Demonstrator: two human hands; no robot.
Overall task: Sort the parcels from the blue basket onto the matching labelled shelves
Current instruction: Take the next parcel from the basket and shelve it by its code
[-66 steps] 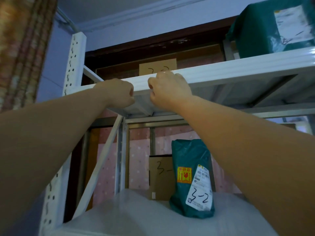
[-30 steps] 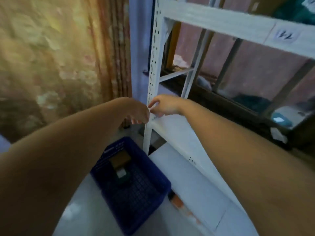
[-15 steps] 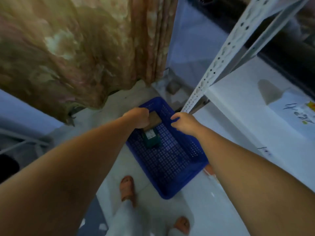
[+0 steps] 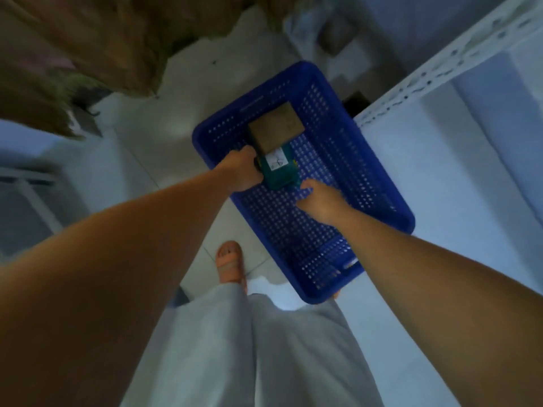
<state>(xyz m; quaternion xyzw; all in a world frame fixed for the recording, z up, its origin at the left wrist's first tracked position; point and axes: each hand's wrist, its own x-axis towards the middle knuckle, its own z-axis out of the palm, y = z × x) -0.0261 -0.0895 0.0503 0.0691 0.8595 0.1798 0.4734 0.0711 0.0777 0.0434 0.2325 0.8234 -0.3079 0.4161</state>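
The blue basket (image 4: 364, 177) stands on the floor below me. Inside it lie a brown cardboard box (image 4: 274, 129) and a green parcel (image 4: 279, 168) with a white label, side by side at the far left end. My left hand (image 4: 242, 171) is closed against the left side of the green parcel. My right hand (image 4: 318, 199) reaches in with fingers spread, its fingertips at the parcel's near right corner. Whether the parcel is lifted off the basket floor I cannot tell.
The white shelf upright (image 4: 440, 69) and a low white shelf board (image 4: 470, 186) lie right of the basket. A patterned curtain (image 4: 88, 45) hangs at the upper left. My grey trousers (image 4: 249, 348) and a sandalled foot (image 4: 229, 262) are on the tiled floor.
My view has swung from the upper shelves down to the floor. Both hands dropped from the shelf edge into the blue basket and have reached the green parcel.
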